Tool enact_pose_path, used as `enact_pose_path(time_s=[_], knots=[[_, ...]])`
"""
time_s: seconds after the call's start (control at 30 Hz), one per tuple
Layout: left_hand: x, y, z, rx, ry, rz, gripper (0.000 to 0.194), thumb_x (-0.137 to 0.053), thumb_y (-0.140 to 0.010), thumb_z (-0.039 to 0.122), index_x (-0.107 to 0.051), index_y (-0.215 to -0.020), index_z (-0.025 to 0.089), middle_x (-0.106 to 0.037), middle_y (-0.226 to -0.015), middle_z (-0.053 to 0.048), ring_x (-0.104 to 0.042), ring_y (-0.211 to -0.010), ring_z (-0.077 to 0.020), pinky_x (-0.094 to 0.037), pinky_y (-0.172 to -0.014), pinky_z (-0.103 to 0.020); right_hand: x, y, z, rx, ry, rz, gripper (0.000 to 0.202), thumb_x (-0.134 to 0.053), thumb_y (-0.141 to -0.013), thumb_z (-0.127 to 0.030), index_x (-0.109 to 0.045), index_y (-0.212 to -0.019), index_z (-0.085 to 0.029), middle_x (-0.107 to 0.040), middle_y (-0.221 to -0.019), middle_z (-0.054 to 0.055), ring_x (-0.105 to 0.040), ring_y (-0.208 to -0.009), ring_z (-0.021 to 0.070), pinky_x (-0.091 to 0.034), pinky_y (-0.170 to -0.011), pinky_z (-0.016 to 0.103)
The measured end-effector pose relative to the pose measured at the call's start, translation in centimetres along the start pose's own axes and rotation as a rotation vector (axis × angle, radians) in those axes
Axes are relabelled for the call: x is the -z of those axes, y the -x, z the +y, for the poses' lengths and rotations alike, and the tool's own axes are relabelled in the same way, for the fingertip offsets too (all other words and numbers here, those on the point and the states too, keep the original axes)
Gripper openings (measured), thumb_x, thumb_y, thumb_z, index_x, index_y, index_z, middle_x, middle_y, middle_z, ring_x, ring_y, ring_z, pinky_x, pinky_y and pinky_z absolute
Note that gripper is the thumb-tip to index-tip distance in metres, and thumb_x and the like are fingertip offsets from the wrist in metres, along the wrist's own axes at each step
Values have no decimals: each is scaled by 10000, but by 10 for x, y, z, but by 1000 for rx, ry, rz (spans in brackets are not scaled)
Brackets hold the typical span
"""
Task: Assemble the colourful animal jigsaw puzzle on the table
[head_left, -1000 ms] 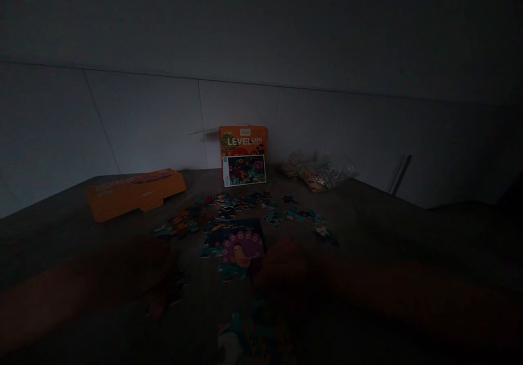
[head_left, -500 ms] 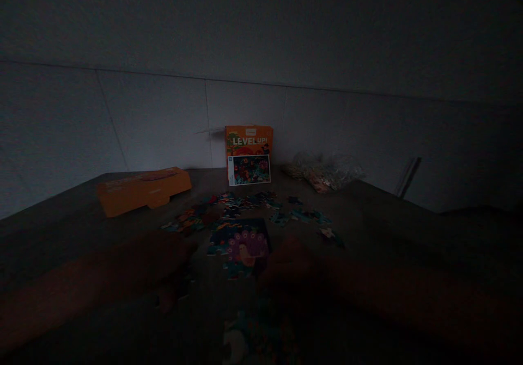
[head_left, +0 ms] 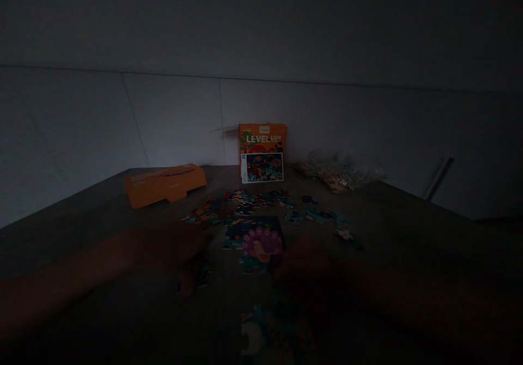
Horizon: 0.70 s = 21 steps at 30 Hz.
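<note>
In the dim light a joined jigsaw section with a purple peacock (head_left: 259,245) lies in the middle of the table. My right hand (head_left: 304,261) is at its lower right edge, fingers bent together; what they pinch is lost in the dark. My left hand (head_left: 174,250) is left of the peacock section, thumb and fingers closed on a dark patch of puzzle pieces (head_left: 204,272). Nearer to me lies another joined section (head_left: 278,335), with a pale round shape at its left side. Loose puzzle pieces (head_left: 249,201) are scattered beyond the peacock section.
An orange "LEVEL UP!" box (head_left: 263,141) stands at the back, a picture card (head_left: 262,168) leaning on it. At the back left lies an orange box part (head_left: 167,185). Clear plastic bags (head_left: 343,174) sit at the back right. A pale wall (head_left: 175,114) rises behind the table.
The whole view has shifted, so everything appears further right and slightly higher. Both hands keep about the same places beside the puzzle sections.
</note>
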<state>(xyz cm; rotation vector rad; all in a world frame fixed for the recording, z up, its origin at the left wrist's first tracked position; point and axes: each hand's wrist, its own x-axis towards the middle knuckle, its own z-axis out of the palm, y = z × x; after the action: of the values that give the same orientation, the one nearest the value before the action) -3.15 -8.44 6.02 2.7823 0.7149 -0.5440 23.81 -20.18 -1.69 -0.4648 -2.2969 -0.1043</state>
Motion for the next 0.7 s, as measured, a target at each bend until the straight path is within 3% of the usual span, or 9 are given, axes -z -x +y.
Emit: enact_pose_path(time_s=[0.17,0.33,0.5,0.6,0.7], knots=[[9,0,12,101,-36,-34,401,-831,-642,332,-656,-944,134,-736,-849,-70,-683,-737,-248,-420,-512,-250,1,-2,-3,-28,12,11,130,-481,-887,-159,-608,-861,-168,-556,-573,-31,-454,-457,80,-301,-449,215],[10,3,14,61,-45,-22,415,-836,-656,328,-673,-990,144,-737,-836,-56,-678,-710,-231,-428,-516,-247,3,-2,-3,-29,40,-17,137,-470,-882,-141,-604,-877,-165,-577,-595,-17,-486,-480,84,-323,-464,213],[9,4,15,42,-140,44,559,-853,-647,377,-645,-1085,98,-733,-927,-99,-680,-751,-238,-448,-536,-247,2,1,-3,-16,66,-8,142,-460,-885,-145,-597,-904,-174,-584,-603,-21,-488,-481,84,-324,-459,216],[10,3,17,55,-144,35,539,-870,-621,353,-655,-1044,98,-737,-912,-86,-679,-731,-234,-446,-530,-243,2,1,-5,-49,84,18,154,-456,-886,-126,-600,-896,-182,-616,-631,-9,-528,-517,92,-359,-490,222],[9,3,17,65,-117,8,384,-847,-660,301,-677,-952,119,-746,-860,-65,-691,-736,-241,-428,-503,-232,4,0,-8,-84,94,28,169,-452,-881,-123,-608,-892,-188,-625,-624,-9,-538,-514,94,-367,-490,225]])
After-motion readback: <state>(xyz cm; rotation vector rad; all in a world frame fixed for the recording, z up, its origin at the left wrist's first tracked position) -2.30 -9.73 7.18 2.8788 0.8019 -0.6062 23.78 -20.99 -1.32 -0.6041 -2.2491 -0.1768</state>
